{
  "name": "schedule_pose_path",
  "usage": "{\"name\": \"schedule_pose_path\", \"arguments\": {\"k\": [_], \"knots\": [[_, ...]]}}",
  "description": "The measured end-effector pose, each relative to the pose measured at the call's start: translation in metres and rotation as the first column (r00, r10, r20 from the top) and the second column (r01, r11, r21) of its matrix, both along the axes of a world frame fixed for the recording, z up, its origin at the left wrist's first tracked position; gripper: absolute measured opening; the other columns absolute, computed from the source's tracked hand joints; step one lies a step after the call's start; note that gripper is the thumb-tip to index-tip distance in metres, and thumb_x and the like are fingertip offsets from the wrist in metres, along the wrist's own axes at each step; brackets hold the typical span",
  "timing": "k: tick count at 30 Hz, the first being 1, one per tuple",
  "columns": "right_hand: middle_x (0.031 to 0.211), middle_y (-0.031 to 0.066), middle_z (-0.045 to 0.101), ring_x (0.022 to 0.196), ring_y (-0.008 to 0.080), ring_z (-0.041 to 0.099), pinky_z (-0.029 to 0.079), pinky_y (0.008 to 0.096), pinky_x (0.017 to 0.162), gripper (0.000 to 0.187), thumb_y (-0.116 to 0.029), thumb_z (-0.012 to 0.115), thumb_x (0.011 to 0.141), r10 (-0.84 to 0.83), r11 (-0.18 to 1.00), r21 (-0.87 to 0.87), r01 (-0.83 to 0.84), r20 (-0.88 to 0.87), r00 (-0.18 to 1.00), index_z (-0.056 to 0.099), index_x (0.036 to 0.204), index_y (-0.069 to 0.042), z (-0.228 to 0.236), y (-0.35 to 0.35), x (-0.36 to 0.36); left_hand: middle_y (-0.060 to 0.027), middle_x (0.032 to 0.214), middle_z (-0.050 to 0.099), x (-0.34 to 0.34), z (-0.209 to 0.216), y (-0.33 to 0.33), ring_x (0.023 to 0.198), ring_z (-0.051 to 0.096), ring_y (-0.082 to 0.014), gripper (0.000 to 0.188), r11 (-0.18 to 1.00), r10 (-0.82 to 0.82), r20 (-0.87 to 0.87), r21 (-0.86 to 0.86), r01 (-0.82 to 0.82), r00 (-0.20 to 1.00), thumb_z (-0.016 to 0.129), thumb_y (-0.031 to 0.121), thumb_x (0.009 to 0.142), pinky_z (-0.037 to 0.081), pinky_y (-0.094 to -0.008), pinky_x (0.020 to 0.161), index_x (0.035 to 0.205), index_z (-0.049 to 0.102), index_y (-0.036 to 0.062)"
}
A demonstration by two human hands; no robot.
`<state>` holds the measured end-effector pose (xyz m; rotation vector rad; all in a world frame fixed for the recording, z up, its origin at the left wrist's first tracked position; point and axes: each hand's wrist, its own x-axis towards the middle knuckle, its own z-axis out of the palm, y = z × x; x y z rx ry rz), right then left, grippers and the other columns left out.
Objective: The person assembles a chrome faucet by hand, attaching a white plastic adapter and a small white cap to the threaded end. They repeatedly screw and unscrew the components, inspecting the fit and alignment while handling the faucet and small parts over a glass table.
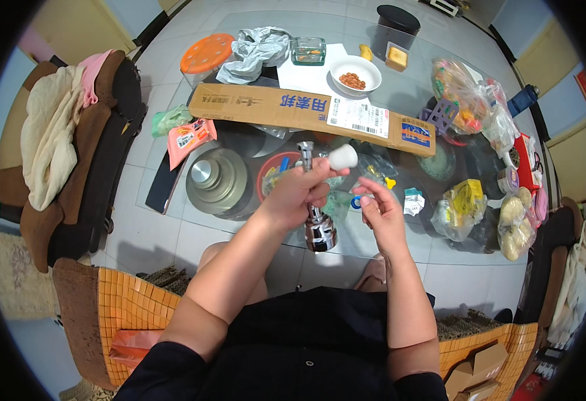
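Note:
A shiny chrome metal fitting point(320, 231), with a slim neck at its top and a wide round lower end, stands upright in my left hand point(294, 194). The fingers of that hand are closed round its middle, hiding that part. At the same hand's fingertips sits a small white cup-shaped piece point(343, 157). My right hand point(381, 212) is close by on the right, fingers loosely bent and apart, with nothing visible between them. A small blue ring point(356, 202) shows beside its thumb; whether they touch I cannot tell.
Across the glass table point(273, 234) lies a long cardboard box point(259, 110). A white bowl of nuts point(353, 81) stands behind it. Left are a round metal stacked object point(218, 180) and a pink packet point(190, 139). Several plastic bags point(463, 210) sit to the right.

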<state>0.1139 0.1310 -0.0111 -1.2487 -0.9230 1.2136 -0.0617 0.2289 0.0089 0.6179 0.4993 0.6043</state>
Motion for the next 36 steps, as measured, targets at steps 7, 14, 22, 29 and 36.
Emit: {"name": "schedule_pose_path", "arguments": {"k": [7, 14, 22, 29, 36], "knots": [[0.102, 0.0018, 0.058, 0.064, 0.0002, 0.043, 0.038, 0.0151, 0.065, 0.053, -0.005, 0.066, 0.083, -0.062, 0.987, 0.147, 0.070, -0.058, 0.996, 0.044, 0.131, -0.003, 0.011, -0.003, -0.003, -0.0011, 0.097, 0.061, 0.013, -0.004, -0.017, 0.051, 0.030, -0.0009, 0.026, 0.987, -0.161, -0.085, -0.037, 0.158, 0.983, 0.054, 0.027, 0.094, 0.028, -0.0177, 0.047, 0.107, 0.056, 0.0056], [0.111, 0.0076, 0.059, 0.061, 0.0019, 0.043, 0.037, 0.0155, 0.055, 0.039, -0.009, 0.059, 0.088, -0.083, 0.976, 0.186, 0.115, -0.174, 0.981, 0.048, 0.125, -0.003, 0.011, -0.002, -0.001, 0.0040, 0.083, 0.052, 0.016, 0.003, -0.022, 0.054, 0.034, -0.0024, 0.029, 0.990, -0.127, -0.181, 0.042, 0.136, 0.975, 0.054, 0.026, 0.093, 0.030, -0.0190, 0.049, 0.115, 0.053, 0.0058], [0.098, 0.0060, 0.059, 0.055, 0.0054, 0.043, 0.035, 0.0182, 0.047, 0.035, -0.020, 0.045, 0.097, -0.202, 0.975, -0.013, 0.221, -0.466, 0.862, 0.046, 0.128, -0.004, 0.010, -0.002, 0.017, 0.0017, 0.085, 0.047, 0.002, 0.014, 0.001, 0.067, 0.042, -0.0107, 0.038, 0.973, 0.168, 0.012, 0.158, -0.168, 0.986, 0.038, 0.033, 0.098, 0.038, -0.0273, 0.063, 0.121, 0.046, 0.0032], [0.095, 0.0090, 0.060, 0.055, 0.0066, 0.043, 0.035, 0.0190, 0.046, 0.029, -0.023, 0.046, 0.096, -0.249, 0.967, -0.154, 0.201, -0.446, 0.860, 0.051, 0.115, -0.001, 0.002, -0.010, 0.035, -0.0041, 0.111, 0.056, -0.027, -0.006, 0.033, 0.100, 0.056, -0.0152, 0.022, 0.911, 0.399, 0.252, -0.218, -0.349, 0.882, 0.039, 0.020, 0.099, 0.042, -0.0501, 0.094, 0.114, 0.048, 0.0074], [0.071, -0.0029, 0.054, 0.053, 0.0047, 0.044, 0.031, 0.0191, 0.046, 0.028, -0.024, 0.053, 0.092, -0.190, 0.924, -0.327, 0.198, 0.057, 0.980, 0.059, 0.112, -0.005, 0.002, -0.022, 0.067, -0.0093, 0.116, 0.058, -0.034, -0.013, 0.041, 0.105, 0.058, -0.0203, 0.026, 0.819, 0.508, 0.238, -0.432, -0.378, 0.828, 0.039, 0.016, 0.098, 0.044, -0.0447, 0.097, 0.121, 0.042, 0.0034]]}}
